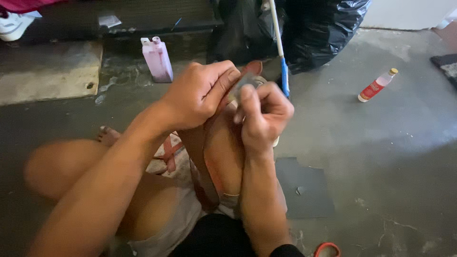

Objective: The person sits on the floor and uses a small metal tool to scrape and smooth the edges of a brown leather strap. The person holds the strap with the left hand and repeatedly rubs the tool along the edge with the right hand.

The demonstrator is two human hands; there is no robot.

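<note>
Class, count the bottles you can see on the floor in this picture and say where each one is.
2. A pink bottle stands upright beyond the left hand. A small red-labelled bottle lies on its side at the right. Others may be hidden behind the arms.

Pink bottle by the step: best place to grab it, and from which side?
Take the pink bottle around its flat-sided body, just below the two caps, coming from the front, the person's side. It stands upright on the floor with the dark step close behind it, so the front and sides are open, and the straight body likely gives a steadier hold than the narrow caps.
</note>
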